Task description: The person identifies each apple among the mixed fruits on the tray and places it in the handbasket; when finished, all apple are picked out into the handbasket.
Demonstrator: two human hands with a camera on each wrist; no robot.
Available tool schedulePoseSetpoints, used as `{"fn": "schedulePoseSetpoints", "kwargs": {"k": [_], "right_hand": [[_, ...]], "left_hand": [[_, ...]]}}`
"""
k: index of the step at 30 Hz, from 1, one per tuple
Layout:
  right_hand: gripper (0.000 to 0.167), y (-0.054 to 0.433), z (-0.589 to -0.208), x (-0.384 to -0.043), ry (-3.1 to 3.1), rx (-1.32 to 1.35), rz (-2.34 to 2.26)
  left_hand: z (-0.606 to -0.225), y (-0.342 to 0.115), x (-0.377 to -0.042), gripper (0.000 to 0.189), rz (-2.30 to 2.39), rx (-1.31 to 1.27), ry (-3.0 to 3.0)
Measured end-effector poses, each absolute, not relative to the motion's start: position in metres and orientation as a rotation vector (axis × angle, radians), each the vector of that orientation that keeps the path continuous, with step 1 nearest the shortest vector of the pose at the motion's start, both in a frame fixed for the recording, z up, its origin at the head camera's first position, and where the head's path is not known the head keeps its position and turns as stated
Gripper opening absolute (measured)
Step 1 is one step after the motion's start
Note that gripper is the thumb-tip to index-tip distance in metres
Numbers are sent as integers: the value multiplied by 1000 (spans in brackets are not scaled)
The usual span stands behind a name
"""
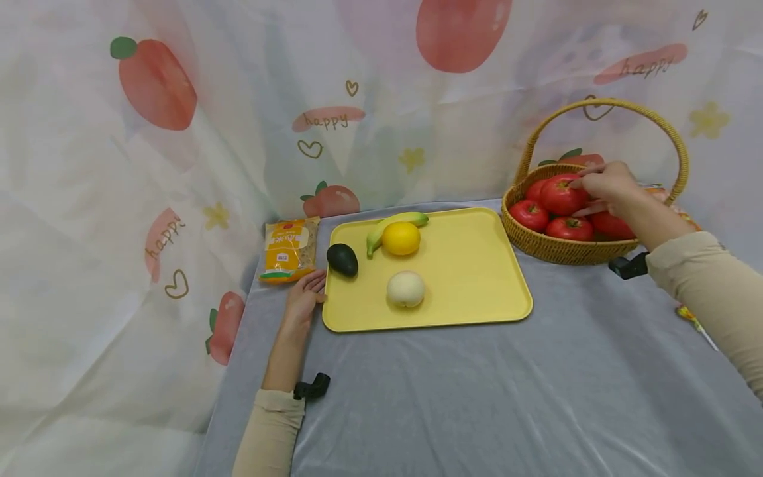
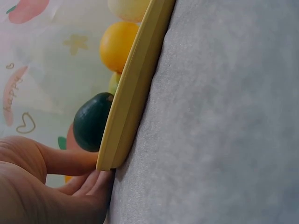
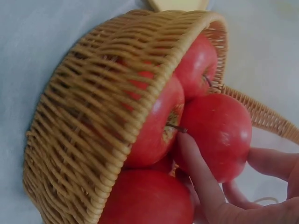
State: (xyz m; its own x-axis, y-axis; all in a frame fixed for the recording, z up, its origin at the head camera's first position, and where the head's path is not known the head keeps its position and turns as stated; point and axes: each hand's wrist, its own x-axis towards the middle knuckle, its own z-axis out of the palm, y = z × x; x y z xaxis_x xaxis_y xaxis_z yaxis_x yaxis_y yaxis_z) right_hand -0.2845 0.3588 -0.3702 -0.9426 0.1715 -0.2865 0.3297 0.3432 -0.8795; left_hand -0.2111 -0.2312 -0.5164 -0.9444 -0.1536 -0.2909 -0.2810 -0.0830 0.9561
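My left hand (image 1: pixel 306 297) lies at the left edge of the yellow tray (image 1: pixel 471 271), its fingers and thumb touching the rim. On that tray are a dark green avocado (image 1: pixel 342 260), a yellow lemon (image 1: pixel 401 238), a green-yellow banana (image 1: pixel 381 230) and a pale round fruit (image 1: pixel 406 289). Over at the wicker basket (image 1: pixel 539 245), my right hand (image 1: pixel 614 189) grips the top red apple (image 3: pixel 219 135), thumb and fingers on its opposite sides. Other red apples (image 3: pixel 156 126) sit around it, partly hidden by the basket wall and the hand.
A yellow food packet (image 1: pixel 290 248) lies left of the tray, close to my left hand. The basket's tall handle (image 1: pixel 602 103) arches above the apples. A wrapped lollipop (image 1: pixel 690 318) lies near my right sleeve. Behind the grey-clothed table (image 1: pixel 429 397) hangs a printed curtain (image 1: pixel 238 86).
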Motion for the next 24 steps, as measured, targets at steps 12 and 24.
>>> {"fn": "schedulePoseSetpoints", "kwargs": {"k": [12,24], "right_hand": [[67,362,-373,-279,2536,473,-1592],[75,339,-359,-239,2974,289,-1201]], "left_hand": [[-513,-227,-215,66,2221,-475,2041],[-482,-224,-210,54,2262,-511,1972]]}}
